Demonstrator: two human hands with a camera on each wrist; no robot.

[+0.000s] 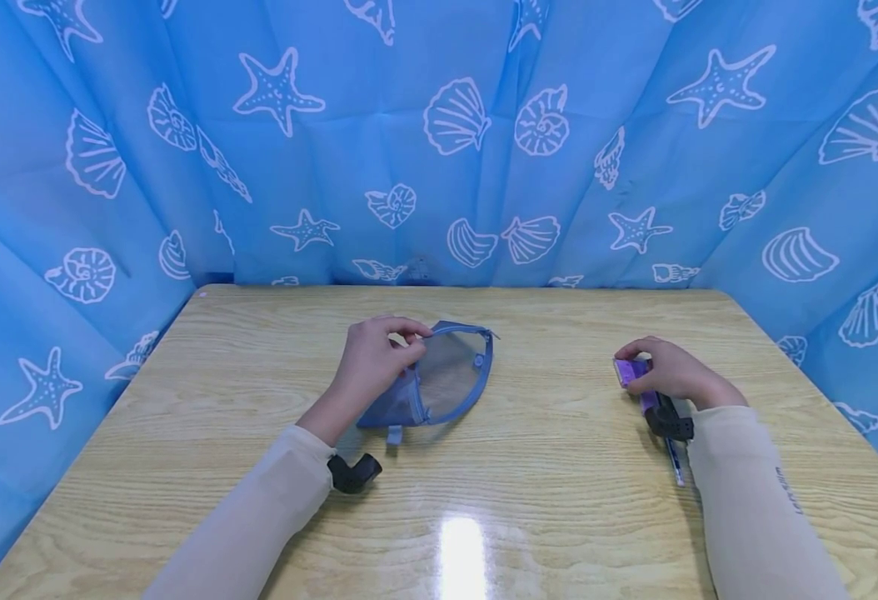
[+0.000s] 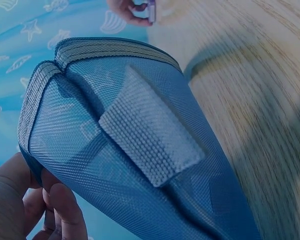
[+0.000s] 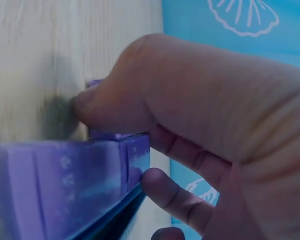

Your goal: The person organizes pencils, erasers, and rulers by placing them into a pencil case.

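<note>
Head: left grip (image 1: 377, 355) pinches one pouch (image 1: 446, 371).

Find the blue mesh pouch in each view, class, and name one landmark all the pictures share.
Head: the blue mesh pouch is near the centre, just below mid-height, its edge pinched by the left hand.
Left wrist: large, running from upper left down to the bottom edge.
Right wrist: not in it.
Shared landmark: the blue curtain with white shells.
</note>
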